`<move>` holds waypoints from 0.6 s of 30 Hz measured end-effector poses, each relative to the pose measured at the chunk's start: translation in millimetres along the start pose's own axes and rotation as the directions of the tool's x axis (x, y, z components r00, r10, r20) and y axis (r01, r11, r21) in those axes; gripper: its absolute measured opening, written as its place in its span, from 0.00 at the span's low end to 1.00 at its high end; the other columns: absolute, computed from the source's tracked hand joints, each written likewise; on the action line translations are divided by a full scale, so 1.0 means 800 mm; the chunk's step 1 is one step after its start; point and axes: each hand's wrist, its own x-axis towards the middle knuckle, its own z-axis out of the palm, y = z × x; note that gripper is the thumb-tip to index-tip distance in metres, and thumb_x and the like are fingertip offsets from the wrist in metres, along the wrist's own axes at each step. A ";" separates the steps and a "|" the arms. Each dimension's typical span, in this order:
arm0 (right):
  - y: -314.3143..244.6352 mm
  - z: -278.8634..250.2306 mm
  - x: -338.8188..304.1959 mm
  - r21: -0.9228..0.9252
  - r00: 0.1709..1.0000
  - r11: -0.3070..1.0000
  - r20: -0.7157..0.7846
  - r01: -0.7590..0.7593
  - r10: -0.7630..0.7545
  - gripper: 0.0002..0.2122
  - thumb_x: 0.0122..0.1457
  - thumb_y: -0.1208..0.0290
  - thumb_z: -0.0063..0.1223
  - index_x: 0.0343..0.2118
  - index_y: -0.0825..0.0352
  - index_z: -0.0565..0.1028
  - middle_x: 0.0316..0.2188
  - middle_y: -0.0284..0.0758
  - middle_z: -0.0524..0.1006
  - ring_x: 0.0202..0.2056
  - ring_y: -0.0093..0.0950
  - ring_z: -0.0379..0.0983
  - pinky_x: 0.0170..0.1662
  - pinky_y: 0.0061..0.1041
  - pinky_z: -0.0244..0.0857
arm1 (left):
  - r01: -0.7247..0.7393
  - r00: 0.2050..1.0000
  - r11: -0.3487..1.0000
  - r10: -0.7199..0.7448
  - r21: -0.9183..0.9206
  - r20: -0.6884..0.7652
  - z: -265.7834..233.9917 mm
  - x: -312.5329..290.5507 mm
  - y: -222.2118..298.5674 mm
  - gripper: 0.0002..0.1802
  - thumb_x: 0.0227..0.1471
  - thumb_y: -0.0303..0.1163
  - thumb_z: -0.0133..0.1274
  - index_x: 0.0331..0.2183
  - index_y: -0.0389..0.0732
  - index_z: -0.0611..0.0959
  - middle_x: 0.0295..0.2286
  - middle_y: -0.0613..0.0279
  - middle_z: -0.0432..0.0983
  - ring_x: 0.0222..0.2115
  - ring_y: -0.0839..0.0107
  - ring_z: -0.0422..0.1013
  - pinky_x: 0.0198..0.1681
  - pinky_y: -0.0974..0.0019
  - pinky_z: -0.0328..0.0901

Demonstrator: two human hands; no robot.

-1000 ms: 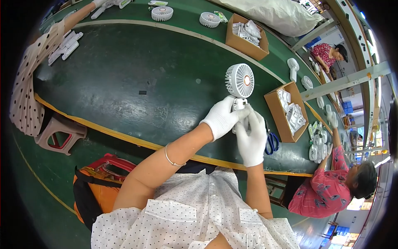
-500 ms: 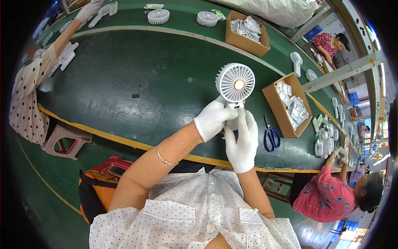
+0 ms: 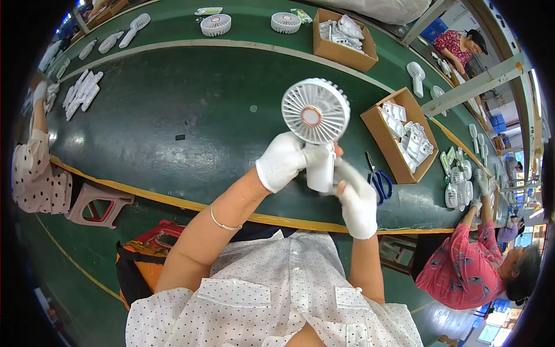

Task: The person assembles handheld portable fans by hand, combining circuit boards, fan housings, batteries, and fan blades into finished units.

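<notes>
White fan (image 3: 315, 124) is shifting leftward above the table (image 3: 173, 104); left hand (image 3: 281, 162) is gripping it, right hand (image 3: 358, 202) is blurring beside its handle (image 3: 319, 175), grip unclear; a slackening left hold would be risking a drop

Right there on your green counter (image 3: 219, 127), you've got blue-handled scissors (image 3: 375, 172), an open carton (image 3: 383, 146), a little dark piece (image 3: 180, 137) and, far left, white casings (image 3: 82, 93).

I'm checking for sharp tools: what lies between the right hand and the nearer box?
In the head view, blue-handled scissors lie between the right hand and nearer box.
</notes>
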 end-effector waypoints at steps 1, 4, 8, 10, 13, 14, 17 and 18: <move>-0.005 -0.003 -0.003 -0.090 0.982 0.991 0.154 -0.099 0.112 0.25 0.62 0.56 0.54 0.51 0.75 0.74 0.41 0.40 0.80 0.38 0.25 0.77 0.43 0.25 0.70 | 0.014 0.999 0.994 -0.018 0.104 0.038 0.002 -0.001 0.004 0.30 0.53 0.43 0.63 0.50 0.32 0.75 0.42 0.53 0.78 0.43 0.66 0.76 0.48 0.61 0.71; 0.012 0.006 0.011 -0.224 0.954 0.964 0.227 -0.145 0.196 0.18 0.59 0.61 0.55 0.43 0.73 0.78 0.31 0.36 0.81 0.30 0.22 0.77 0.35 0.21 0.69 | 0.212 0.974 0.943 -0.226 0.258 0.026 0.006 -0.001 0.010 0.23 0.52 0.41 0.63 0.43 0.34 0.81 0.38 0.59 0.81 0.40 0.71 0.76 0.45 0.66 0.71; 0.003 0.040 0.007 -0.296 0.968 0.936 0.096 -0.193 0.230 0.13 0.57 0.65 0.55 0.37 0.72 0.78 0.28 0.34 0.81 0.26 0.20 0.76 0.28 0.18 0.69 | 0.167 0.985 0.952 -0.173 0.257 -0.001 0.004 0.000 -0.005 0.17 0.52 0.37 0.62 0.39 0.34 0.83 0.36 0.60 0.81 0.38 0.73 0.76 0.44 0.67 0.70; 0.022 0.040 0.009 -0.327 0.994 0.944 0.074 -0.049 0.077 0.12 0.57 0.67 0.56 0.35 0.72 0.78 0.26 0.33 0.80 0.23 0.19 0.75 0.24 0.18 0.68 | 0.129 0.992 0.956 -0.127 0.263 -0.027 0.008 0.000 -0.005 0.15 0.52 0.34 0.61 0.39 0.34 0.82 0.36 0.59 0.80 0.38 0.72 0.75 0.43 0.67 0.70; 0.011 0.044 0.008 -0.272 0.985 0.950 0.036 -0.154 0.170 0.12 0.57 0.68 0.54 0.38 0.72 0.77 0.29 0.34 0.80 0.25 0.20 0.75 0.25 0.18 0.68 | 0.046 0.998 0.993 -0.041 0.112 -0.051 -0.001 0.000 -0.015 0.18 0.54 0.34 0.60 0.43 0.34 0.80 0.38 0.57 0.79 0.39 0.69 0.76 0.44 0.65 0.71; 0.006 0.045 0.007 -0.198 0.975 0.955 -0.008 -0.219 0.222 0.12 0.58 0.68 0.54 0.39 0.72 0.77 0.30 0.35 0.80 0.25 0.20 0.75 0.26 0.19 0.68 | 0.046 0.998 0.993 -0.040 0.109 -0.057 0.000 0.001 -0.014 0.18 0.54 0.34 0.60 0.43 0.34 0.80 0.38 0.57 0.79 0.39 0.69 0.76 0.44 0.65 0.71; 0.001 0.046 0.013 -0.198 0.985 0.964 -0.019 -0.174 0.174 0.11 0.58 0.70 0.52 0.40 0.73 0.77 0.31 0.36 0.81 0.25 0.19 0.74 0.27 0.19 0.68 | 0.107 0.973 0.975 -0.143 -0.195 -0.180 0.003 0.003 -0.004 0.22 0.56 0.34 0.58 0.50 0.35 0.73 0.40 0.52 0.77 0.42 0.62 0.76 0.47 0.60 0.71; 0.006 0.044 0.014 -0.226 0.993 0.967 -0.035 -0.120 0.115 0.11 0.59 0.71 0.51 0.40 0.74 0.77 0.31 0.36 0.81 0.25 0.19 0.74 0.27 0.18 0.67 | 0.110 0.972 0.974 -0.147 -0.198 -0.183 0.003 0.003 -0.003 0.22 0.56 0.34 0.58 0.50 0.35 0.73 0.40 0.52 0.77 0.42 0.62 0.76 0.47 0.60 0.71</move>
